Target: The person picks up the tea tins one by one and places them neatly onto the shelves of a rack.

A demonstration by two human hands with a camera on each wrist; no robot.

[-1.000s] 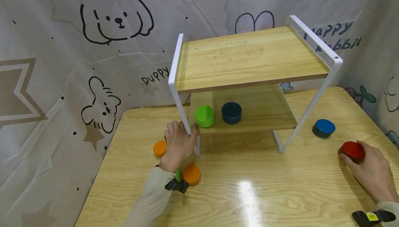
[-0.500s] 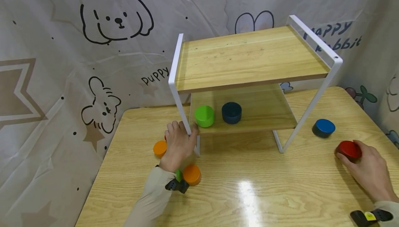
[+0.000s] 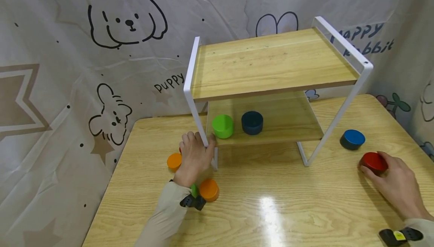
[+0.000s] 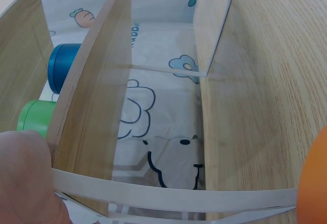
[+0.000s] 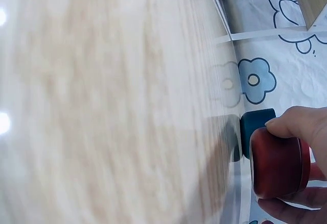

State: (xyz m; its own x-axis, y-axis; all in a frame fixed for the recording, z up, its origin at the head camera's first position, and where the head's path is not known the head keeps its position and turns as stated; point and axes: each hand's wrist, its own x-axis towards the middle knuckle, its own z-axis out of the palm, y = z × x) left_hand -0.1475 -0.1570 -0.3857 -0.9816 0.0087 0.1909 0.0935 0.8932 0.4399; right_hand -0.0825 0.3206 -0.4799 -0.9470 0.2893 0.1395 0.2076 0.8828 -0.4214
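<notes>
Right hand [image 3: 396,183] on the move at the lower right of the frame — thumb and fingers clamped round the red tin [image 3: 374,164], and over the last second both have slid leftward, drawing in just beside the blue tin [image 3: 352,140]. That reads as a carry under way, nearer the shelf [image 3: 274,64] now but well short of it. Left hand [image 3: 194,158], left of centre, hasn't budged: it's curled on the white leg [image 3: 196,115], which I'd judge is to steady things. On the lower board [image 3: 288,122], mid-frame, the green tin [image 3: 222,127] and dark blue tin [image 3: 252,123] sit unmoved, side by side and apart.

Now the tricky spots! Whether the red tin is clear of the table [image 3: 305,217] or skimming it, I can't tell. A red sliver [image 3: 180,150] peeks from behind the left hand, which also overlaps the orange tin [image 3: 174,162]. Lower down, a green patch [image 3: 194,190] is mostly lost behind the wrist, next to a second orange tin [image 3: 208,190] — in the left wrist view, an orange shape is chopped off at the right edge.
</notes>
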